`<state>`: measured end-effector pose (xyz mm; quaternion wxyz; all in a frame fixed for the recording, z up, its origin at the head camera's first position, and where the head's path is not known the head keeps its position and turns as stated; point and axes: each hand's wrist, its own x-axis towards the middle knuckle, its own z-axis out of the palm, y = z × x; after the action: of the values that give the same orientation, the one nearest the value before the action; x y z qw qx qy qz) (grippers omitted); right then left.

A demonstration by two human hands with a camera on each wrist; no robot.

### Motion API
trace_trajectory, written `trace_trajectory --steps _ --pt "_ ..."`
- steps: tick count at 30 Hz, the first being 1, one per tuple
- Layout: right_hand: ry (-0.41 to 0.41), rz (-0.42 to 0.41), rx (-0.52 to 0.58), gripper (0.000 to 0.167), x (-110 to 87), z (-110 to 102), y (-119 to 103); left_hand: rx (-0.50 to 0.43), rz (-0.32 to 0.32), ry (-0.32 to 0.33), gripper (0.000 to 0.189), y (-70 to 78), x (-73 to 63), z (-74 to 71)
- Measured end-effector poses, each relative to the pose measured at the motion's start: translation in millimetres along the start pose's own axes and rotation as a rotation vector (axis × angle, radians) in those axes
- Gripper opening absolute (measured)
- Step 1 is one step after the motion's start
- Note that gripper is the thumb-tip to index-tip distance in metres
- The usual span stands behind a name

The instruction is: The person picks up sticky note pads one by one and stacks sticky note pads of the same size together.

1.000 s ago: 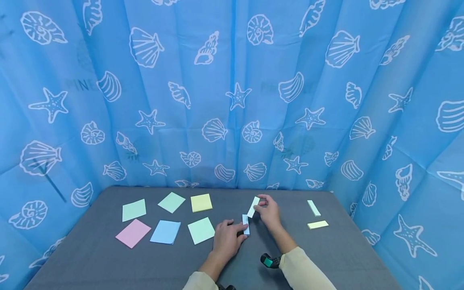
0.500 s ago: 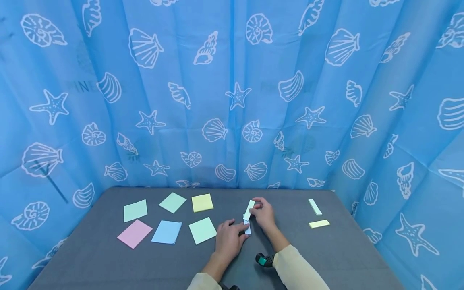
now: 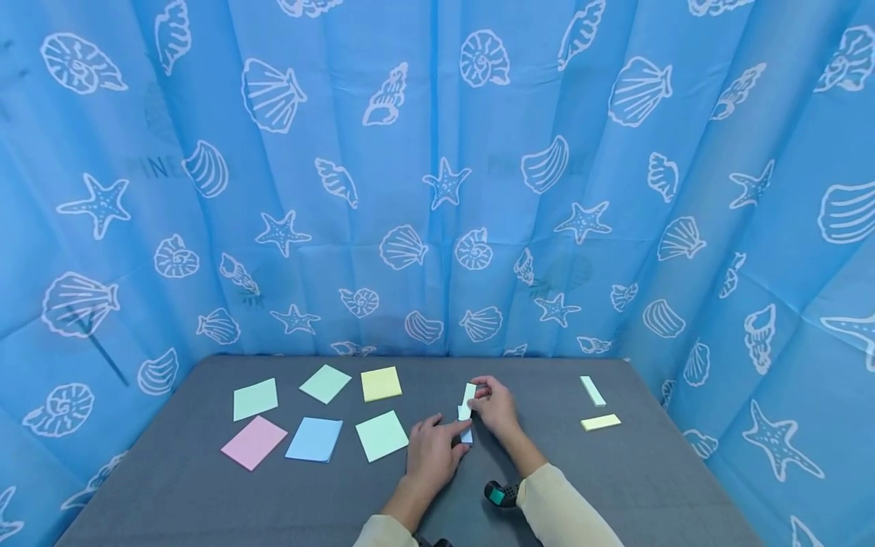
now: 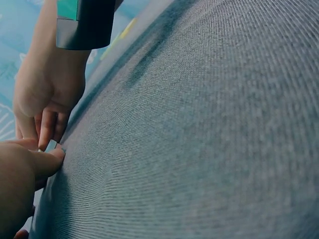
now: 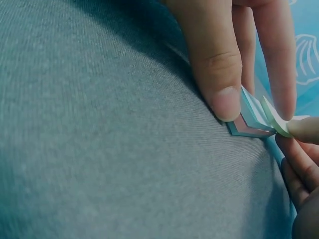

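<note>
In the head view my left hand (image 3: 432, 456) grips a small stack of narrow sticky note pads at mid-table, with the blue pad (image 3: 467, 437) on top. The right wrist view shows a pink layer under the blue pad (image 5: 255, 110), and the left thumb (image 5: 227, 102) against the stack's near end. My right hand (image 3: 496, 410) pinches a narrow pale green sticky note pad (image 3: 468, 398). Its near end overlaps the blue pad's far end, beside the left index finger. The right fingertips (image 5: 304, 130) sit at the green pad (image 5: 277, 118).
Square sticky notes lie on the left of the grey table (image 3: 314, 505): pink (image 3: 254, 442), blue (image 3: 314, 438), yellow (image 3: 380, 384) and several pale green ones (image 3: 381, 436). At the right are narrow green (image 3: 592, 391) and yellow (image 3: 601, 422) pads. A shell-patterned curtain (image 3: 444, 281) stands behind.
My right hand has moved left and slightly nearer with the green pad, bringing it over the blue pad's far end and more in line with it. My left hand has stayed nearly still.
</note>
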<state>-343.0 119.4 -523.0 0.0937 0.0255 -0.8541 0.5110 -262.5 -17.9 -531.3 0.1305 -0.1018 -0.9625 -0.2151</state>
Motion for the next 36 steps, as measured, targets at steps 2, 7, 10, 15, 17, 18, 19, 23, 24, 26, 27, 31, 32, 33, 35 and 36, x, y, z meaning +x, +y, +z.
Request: trace_trajectory --steps 2,7,10,15,17,18,19,23,24,26,27,31,32,33,35,36 --pt "-0.010 -0.012 -0.004 0.030 -0.4 -1 1 -0.002 0.002 -0.004 0.042 0.2 0.2 -0.2" --pt "-0.061 -0.070 -0.042 0.026 -0.1 -3 2 0.001 0.004 -0.004 0.042 0.1 -0.1 -1.8" --pt "-0.108 -0.101 -0.079 0.021 0.1 -5 2 0.002 0.003 0.011 0.042 0.0 -0.5 -1.9" --pt "-0.171 -0.131 -0.135 0.016 -0.2 -8 -1 0.006 0.001 0.044 0.041 0.9 -1.6 -1.0" --pt "-0.193 -0.129 -0.151 0.014 0.2 -8 -2 0.013 0.000 0.053 0.040 1.3 -1.8 -0.6" --pt "-0.203 -0.120 -0.158 0.014 0.4 -9 -3 0.018 0.000 0.057 0.040 1.4 -1.9 -0.5" --pt "-0.214 -0.107 -0.163 0.013 0.7 -9 -3 0.023 0.000 0.058 0.039 1.6 -2.0 -0.5" --pt "-0.246 -0.067 -0.176 0.011 1.4 -12 -5 0.023 0.002 0.058 0.039 1.5 -2.1 0.6" --pt "-0.257 -0.066 -0.178 0.011 1.4 -13 -5 0.023 0.004 0.061 0.039 1.2 -2.2 1.1" --pt "-0.278 -0.055 -0.172 0.010 1.8 -14 -6 0.023 0.007 0.067 0.039 0.5 -2.0 2.0" --pt "-0.290 -0.054 -0.170 0.010 2.0 -14 -6 0.023 0.010 0.071 0.039 0.1 -1.9 2.4" --pt "-0.325 -0.054 -0.162 0.011 3.1 -16 -7 0.025 0.016 0.085 0.038 -1.1 -1.2 3.9" --pt "-0.332 -0.056 -0.162 0.011 3.3 -16 -7 0.026 0.016 0.085 0.038 -1.4 -1.1 4.4" --pt "-0.340 -0.063 -0.166 0.011 3.3 -17 -7 0.024 0.016 0.085 0.038 -1.4 -1.0 4.7" --pt "-0.354 -0.058 -0.166 0.011 3.1 -18 -7 0.021 0.011 0.080 0.038 -1.3 -0.9 5.1" --pt "-0.364 -0.055 -0.165 0.011 2.9 -18 -7 0.019 0.007 0.075 0.038 -1.1 -0.9 5.1"
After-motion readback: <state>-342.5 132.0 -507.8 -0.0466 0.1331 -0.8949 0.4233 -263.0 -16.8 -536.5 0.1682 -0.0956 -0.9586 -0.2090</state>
